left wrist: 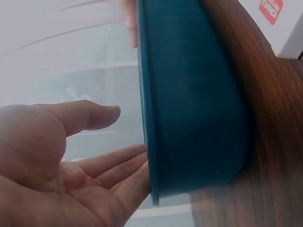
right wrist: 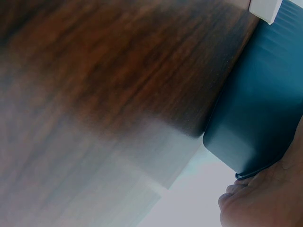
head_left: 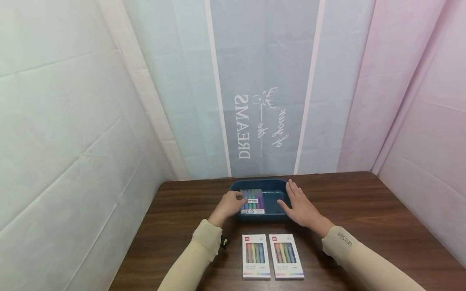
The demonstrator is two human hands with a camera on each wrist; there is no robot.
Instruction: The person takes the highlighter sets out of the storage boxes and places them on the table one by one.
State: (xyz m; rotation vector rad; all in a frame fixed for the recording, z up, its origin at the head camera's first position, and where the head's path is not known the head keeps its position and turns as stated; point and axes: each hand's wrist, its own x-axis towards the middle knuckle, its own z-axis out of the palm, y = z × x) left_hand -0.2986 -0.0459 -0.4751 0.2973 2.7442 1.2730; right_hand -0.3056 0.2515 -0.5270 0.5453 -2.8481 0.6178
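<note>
1. We saw the risk in the loose contact. The pen pack (head_left: 252, 201) lay inside the blue tray (head_left: 271, 182), towards its left side, and a nudge from the fingers could have tipped it against the wall or slid it askew. A push could also have shunted the tray across the wooden table (head_left: 364, 210).
2. The left hand (head_left: 228, 205) was released. In its wrist view the fingers (left wrist: 124, 166) ran nearly straight over the tray's rim, and the head view put them at the pack's left edge, touching rather than clasping it.
3. The right hand (head_left: 300, 206) lay flat and unclenched along the tray's right rim, steadying it and grasping nothing.
4. Two more packs (head_left: 256, 256) (head_left: 286, 256) sat side by side on the table, nearer the person and untouched.
</note>
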